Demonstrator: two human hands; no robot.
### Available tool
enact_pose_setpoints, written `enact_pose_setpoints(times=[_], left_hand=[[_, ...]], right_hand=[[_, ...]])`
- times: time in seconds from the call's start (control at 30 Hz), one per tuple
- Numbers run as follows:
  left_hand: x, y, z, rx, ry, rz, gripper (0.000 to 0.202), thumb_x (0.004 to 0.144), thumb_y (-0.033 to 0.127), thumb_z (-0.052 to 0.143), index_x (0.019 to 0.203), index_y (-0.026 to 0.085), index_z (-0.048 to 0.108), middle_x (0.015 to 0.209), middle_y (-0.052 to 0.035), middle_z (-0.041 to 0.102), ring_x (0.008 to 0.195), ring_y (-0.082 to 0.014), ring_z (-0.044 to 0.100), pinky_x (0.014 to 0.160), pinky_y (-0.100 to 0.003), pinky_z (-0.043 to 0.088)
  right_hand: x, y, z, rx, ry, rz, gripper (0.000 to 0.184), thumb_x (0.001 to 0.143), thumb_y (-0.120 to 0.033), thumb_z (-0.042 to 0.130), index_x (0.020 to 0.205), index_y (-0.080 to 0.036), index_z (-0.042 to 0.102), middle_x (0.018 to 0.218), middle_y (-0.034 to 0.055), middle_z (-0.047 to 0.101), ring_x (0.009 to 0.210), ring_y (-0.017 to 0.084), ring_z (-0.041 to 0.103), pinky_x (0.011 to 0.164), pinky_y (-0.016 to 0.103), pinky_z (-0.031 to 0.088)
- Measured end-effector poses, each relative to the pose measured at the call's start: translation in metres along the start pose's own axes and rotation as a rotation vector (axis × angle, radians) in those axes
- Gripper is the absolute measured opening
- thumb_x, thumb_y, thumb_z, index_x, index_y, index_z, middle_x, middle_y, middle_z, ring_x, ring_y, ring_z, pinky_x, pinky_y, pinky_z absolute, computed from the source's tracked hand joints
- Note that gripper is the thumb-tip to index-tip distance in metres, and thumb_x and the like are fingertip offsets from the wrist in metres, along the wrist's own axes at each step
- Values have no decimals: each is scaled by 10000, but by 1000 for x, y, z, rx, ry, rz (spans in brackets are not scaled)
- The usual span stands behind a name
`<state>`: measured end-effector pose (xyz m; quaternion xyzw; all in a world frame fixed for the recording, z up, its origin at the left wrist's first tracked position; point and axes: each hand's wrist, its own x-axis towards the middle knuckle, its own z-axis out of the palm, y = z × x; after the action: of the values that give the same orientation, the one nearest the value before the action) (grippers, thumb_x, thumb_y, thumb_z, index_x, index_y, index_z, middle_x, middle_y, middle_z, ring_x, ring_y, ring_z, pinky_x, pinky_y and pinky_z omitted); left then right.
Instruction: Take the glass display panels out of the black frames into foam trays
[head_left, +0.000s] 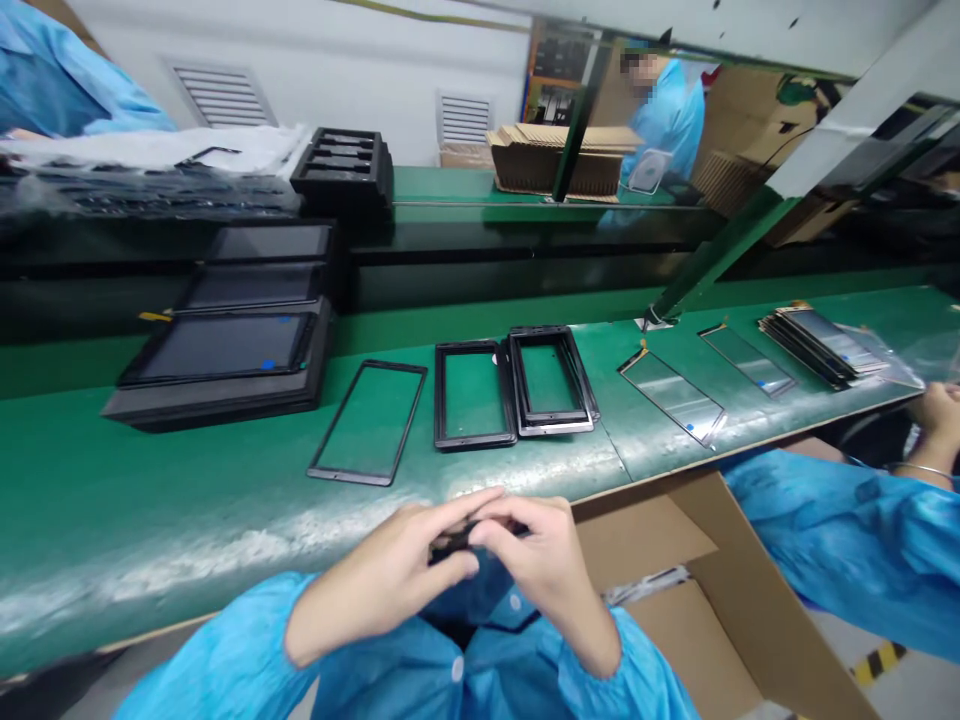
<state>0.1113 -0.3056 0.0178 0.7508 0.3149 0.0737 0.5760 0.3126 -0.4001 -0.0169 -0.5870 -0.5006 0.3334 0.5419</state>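
Fingers (454,571) of the left hand (379,572) and right hand (541,555) pinch a small dark piece (448,544), mostly hidden, by the glossy green tabletop's (187,500) near edge, probably light and stiff, perhaps fragile, so best held lightly by its rim.

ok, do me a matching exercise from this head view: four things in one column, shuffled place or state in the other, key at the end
Things
1. Left hand and right hand
2. Nearest cardboard box
3. Single black frame
4. Dark grey block

Places and states
A. Under the dark panels
B. Open, below the front edge of the green bench
C. Close together, fingers around a dark item, mostly hidden
D. Directly left of the stacked black frames

Pairs: 1-C, 2-B, 3-D, 4-A
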Motion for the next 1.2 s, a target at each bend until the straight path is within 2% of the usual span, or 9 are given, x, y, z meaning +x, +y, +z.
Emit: enact_pose_setpoints(times=[0.17,0.37,0.5,0.6,0.67,0.83,0.97,1.1,1.2], left_hand=[[0,-11,-1,-343,251,-152,411,992,444,682,1349,249,631,1209,-131,823,817,-262,830,560,-271,622],[-11,-20,-10,-452,444,-126,467,938,496,755,1267,216,580,1171,-179,822,699,-268,817,491,-291,610],[-9,-17,-14,-54,511,55,338,1004,401,669,1309,258,652,1376,-163,750,1049,-327,811,764,-404,685],[-1,-8,-14,500,610,380,297,1000,281,674,1290,283,734,1485,-106,692,1367,-351,647,1179,-566,479],[6,-2,-10,693,508,523,267,1020,262,655,1268,252,752,1317,-92,788,1229,-316,730,1178,-540,474],[19,5,0,675,253,484,275,1081,238,526,1159,198,787,840,-36,826,711,-199,780,647,-282,586],[11,5,-12,697,367,466,286,1025,313,665,1289,277,768,1227,-90,820,1178,-305,751,1113,-475,529],[-3,-9,-18,193,884,374,861,933,481,789,1674,388,362,1725,-126,417,1600,-391,345,1296,-634,262],[-3,-27,4,-458,679,329,941,873,601,813,1663,299,401,1582,-205,590,1470,-399,548,1183,-553,485]], right_hand=[[0,34,-38,-17,432,26,338,1042,-449,588,1203,-244,803,1352,111,763,1247,277,718,1058,407,561],[-12,44,-43,410,208,355,518,951,-572,695,1328,-218,683,845,81,850,608,246,795,637,355,645],[-14,29,-30,331,262,332,386,910,-510,773,1135,-205,697,759,67,839,560,249,792,608,336,648],[-16,23,-27,281,234,333,397,902,-547,773,1081,-200,699,783,86,846,567,258,798,596,340,658],[-19,20,-23,274,195,338,415,892,-561,784,1068,-195,701,785,98,847,570,265,800,596,345,664],[-32,16,-1,298,293,382,441,851,-600,811,1057,-221,720,778,71,841,584,258,791,596,349,671],[-25,29,4,361,343,389,532,822,-605,840,1138,-202,694,778,70,840,584,256,784,587,345,654],[2,47,3,617,459,389,655,802,-559,882,1299,-235,606,880,34,850,654,220,800,615,299,634],[19,53,20,852,444,389,620,821,-513,882,1325,-310,583,941,-10,843,685,176,785,590,256,605]])
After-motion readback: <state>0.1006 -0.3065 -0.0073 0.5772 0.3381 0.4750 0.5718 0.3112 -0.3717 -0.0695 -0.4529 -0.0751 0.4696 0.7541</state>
